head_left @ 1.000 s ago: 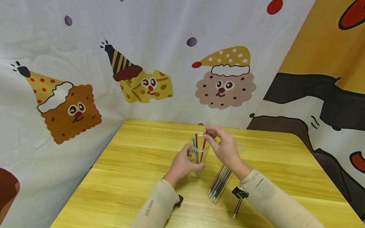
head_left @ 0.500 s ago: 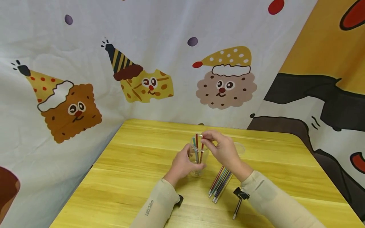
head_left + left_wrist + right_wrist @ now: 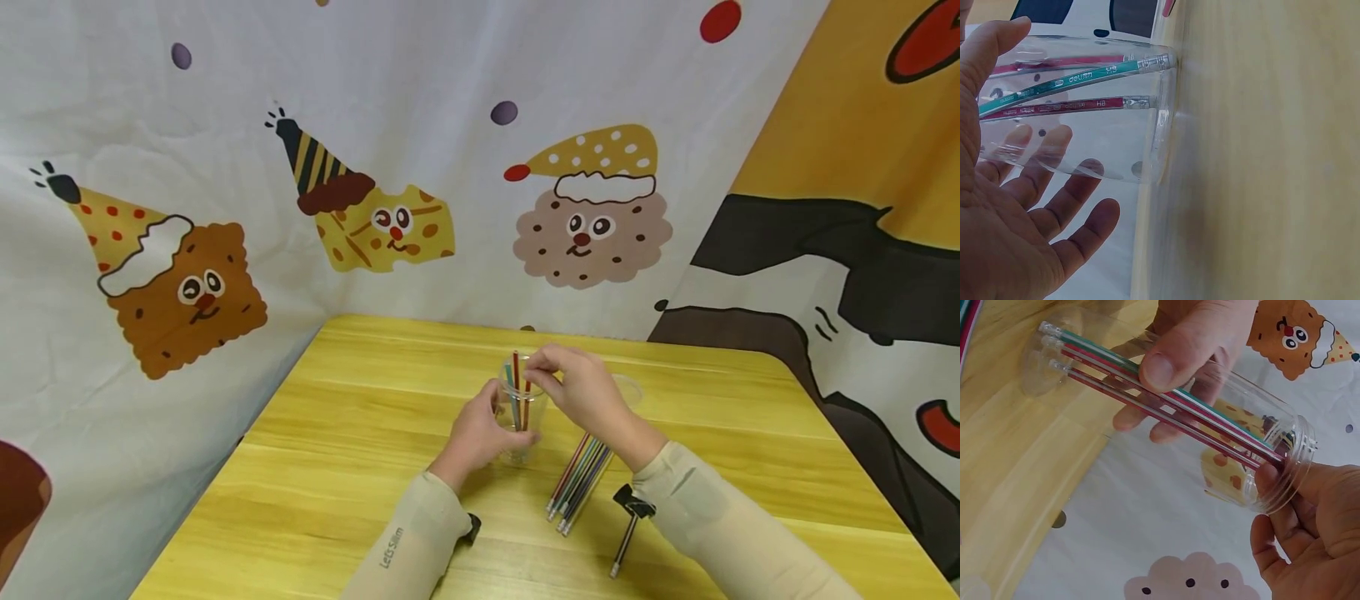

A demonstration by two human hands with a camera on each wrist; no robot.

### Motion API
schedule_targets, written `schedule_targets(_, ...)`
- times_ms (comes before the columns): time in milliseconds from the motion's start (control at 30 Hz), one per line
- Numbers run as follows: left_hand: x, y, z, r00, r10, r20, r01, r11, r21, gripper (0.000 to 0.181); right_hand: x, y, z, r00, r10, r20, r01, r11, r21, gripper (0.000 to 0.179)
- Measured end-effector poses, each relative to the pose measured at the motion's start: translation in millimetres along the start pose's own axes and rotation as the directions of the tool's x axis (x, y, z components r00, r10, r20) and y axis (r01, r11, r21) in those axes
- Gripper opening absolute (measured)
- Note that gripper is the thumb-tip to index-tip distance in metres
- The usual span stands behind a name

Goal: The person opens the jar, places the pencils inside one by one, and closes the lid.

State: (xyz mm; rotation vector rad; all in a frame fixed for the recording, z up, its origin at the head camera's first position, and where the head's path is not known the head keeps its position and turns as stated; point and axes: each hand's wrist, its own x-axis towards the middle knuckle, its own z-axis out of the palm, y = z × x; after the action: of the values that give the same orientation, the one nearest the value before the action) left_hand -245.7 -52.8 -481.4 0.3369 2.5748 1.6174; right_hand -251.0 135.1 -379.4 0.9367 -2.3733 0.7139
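Head view shows, at lower centre of the frame, a clear jar (image 3: 536, 417) holding a teal pencil (image 3: 512, 390) and two red pencils (image 3: 517, 372), left hand (image 3: 480, 433) clasping it, right hand (image 3: 585, 392) with fingers pinching one red.

Teal pencil (image 3: 1054, 88), pencil bundle (image 3: 580, 482) seemingly multicoloured

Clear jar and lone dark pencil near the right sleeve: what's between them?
Several pencils lie on the table between the clear jar and the lone dark pencil; the head view shows this.
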Motion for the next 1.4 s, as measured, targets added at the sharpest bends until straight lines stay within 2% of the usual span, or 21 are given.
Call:
schedule_targets(100, 0.1, -1.6, 0.4, 1.0, -0.003, 0.005, 0.003, 1.0, -0.004, 0.066, 1.3, -0.3, -1.4, 0.998, 0.031, 0.051, -0.032, 0.999, 0.016, 0.006)
schedule_targets(267, -0.1, -3.7, 0.5, 1.0, -0.007, 0.01, 0.007, 1.0, 0.003, 0.065, 6.4, -0.6, -6.6, 0.991, 0.038, 0.13, -0.043, 0.999, 0.031, 0.003)
schedule_targets(433, 0.4, -3.9, 0.5, 1.0, -0.001, 0.01, 0.001, 1.0, 0.015, 0.063, 16.1, -5.6, -14.7, 0.965, 0.091, 0.244, -0.103, 0.994, 0.034, 0.008)
schedule_targets(533, 0.5, -2.9, 0.7, 1.0, -0.006, 0.013, 0.006, 1.0, 0.02, 0.062, 18.6, -6.7, -16.5, 0.956, 0.109, 0.272, -0.124, 0.992, 0.039, 0.01)
schedule_targets(633, 0.5, -1.8, 0.7, 1.0, -0.011, 0.016, 0.011, 1.0, 0.016, 0.063, 18.0, -5.8, -15.7, 0.963, 0.096, 0.251, -0.103, 0.995, 0.016, 0.007)
schedule_targets(800, 1.3, -1.6, 1.1, 1.0, -0.013, 0.008, 0.013, 1.0, 0.014, 0.065, 15.3, -4.3, -12.3, 0.981, 0.079, 0.178, -0.061, 0.993, -0.105, 0.007)
schedule_targets(1000, 0.3, -1.1, 0.7, 1.0, -0.017, 0.011, 0.017, 1.0, 0.013, 0.063, 14.8, -5.7, -11.0, 0.985, 0.105, 0.138, -0.077, 0.978, -0.195, 0.009)
schedule_targets(1133, 0.3, -1.6, 0.7, 1.0, -0.018, 0.013, 0.017, 1.0, 0.024, 0.062, 12.8, -6.1, -11.5, 0.988, 0.096, 0.119, -0.066, 0.97, -0.235, 0.019)
schedule_targets(1300, 0.9, -0.9, 0.4, 1.0, -0.013, 0.0, 0.013, 0.999, 0.031, 0.065, 9.3, -5.9, -16.6, 0.984, 0.122, 0.131, -0.092, 0.972, -0.217, 0.039)
schedule_targets(1400, 1.0, -0.9, 1.0, 1.0, -0.011, -0.005, 0.011, 1.0, 0.023, 0.068, 2.2, -2.6, -24.7, 0.976, 0.163, 0.147, -0.139, 0.977, -0.163, 0.042)
